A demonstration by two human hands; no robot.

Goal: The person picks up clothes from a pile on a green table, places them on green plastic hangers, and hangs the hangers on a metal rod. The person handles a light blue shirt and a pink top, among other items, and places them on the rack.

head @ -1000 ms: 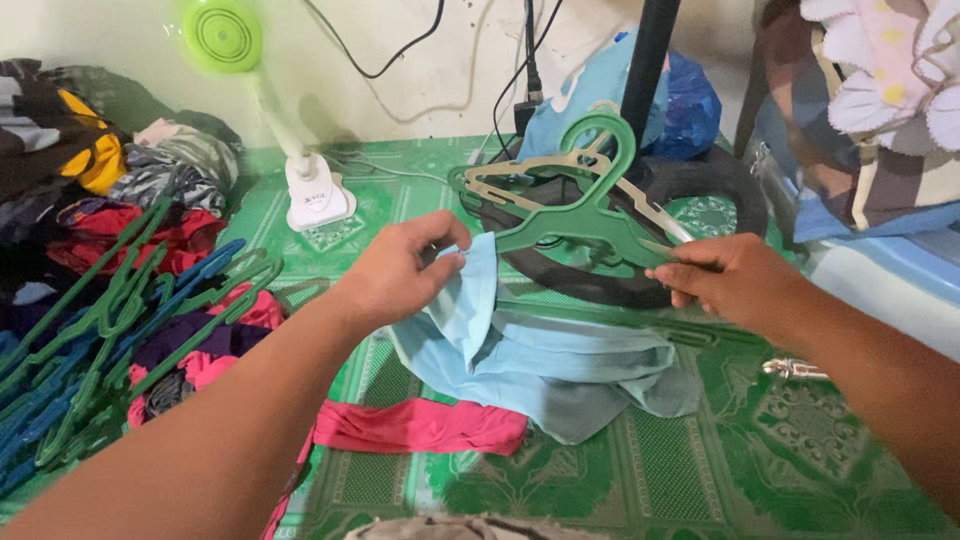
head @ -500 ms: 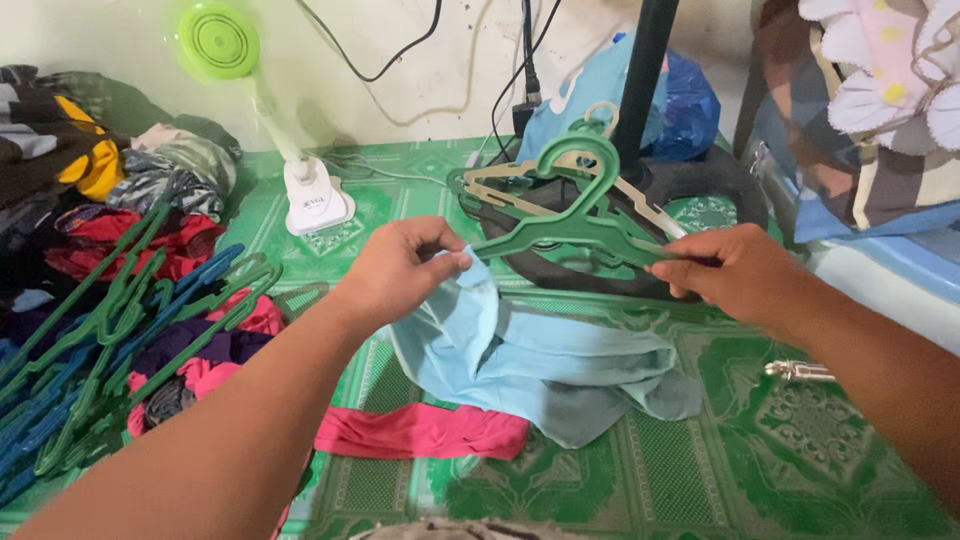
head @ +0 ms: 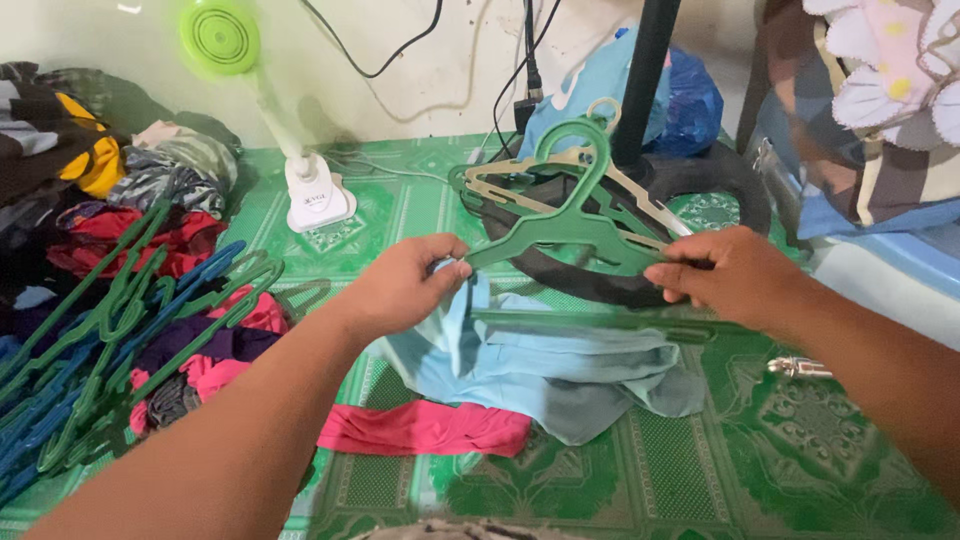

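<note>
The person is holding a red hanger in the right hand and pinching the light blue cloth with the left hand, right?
Not quite: the hanger is green, not red, as the head view shows. The rest holds: the right hand grips one end of it, and the left hand pinches the light blue cloth.

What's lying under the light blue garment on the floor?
The light blue garment lies on a green patterned mat, overlapping one end of a pink cloth. Anything else beneath its folds is covered.
</note>
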